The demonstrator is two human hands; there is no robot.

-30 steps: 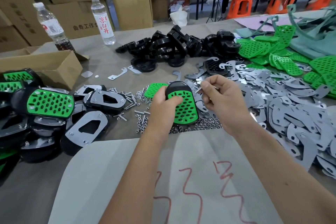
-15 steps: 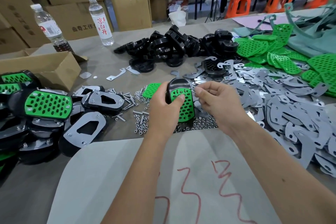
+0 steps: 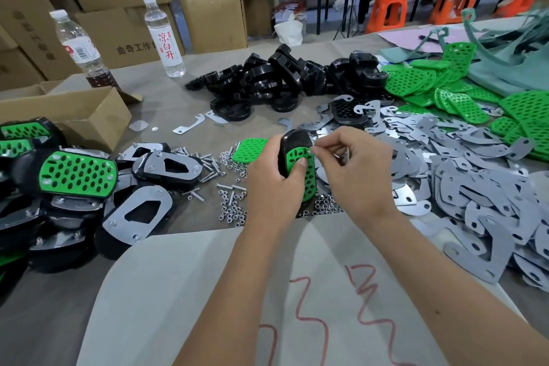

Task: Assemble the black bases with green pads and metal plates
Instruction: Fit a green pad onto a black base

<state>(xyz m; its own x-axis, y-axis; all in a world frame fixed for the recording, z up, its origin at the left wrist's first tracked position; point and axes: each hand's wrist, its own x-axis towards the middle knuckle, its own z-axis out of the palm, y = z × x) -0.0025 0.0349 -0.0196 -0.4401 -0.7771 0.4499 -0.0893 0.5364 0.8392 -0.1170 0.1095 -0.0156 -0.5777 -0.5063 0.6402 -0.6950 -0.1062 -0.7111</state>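
Both hands on one black base (image 3: 294,142) with its green pad, tipped up on edge.

Left hand (image 3: 271,184) curls round the base, thumb pressed on the green pad (image 3: 300,175). Right hand (image 3: 356,175) pinches a small screw (image 3: 310,152) at the pad's upper corner. Far left of the base, an open cardboard box (image 3: 74,113), contents hidden. Finished pieces (image 3: 77,175) piled nearer left. Loose nuts and screws (image 3: 231,205) just left of it. Metal plates (image 3: 475,181) heaped to its right.
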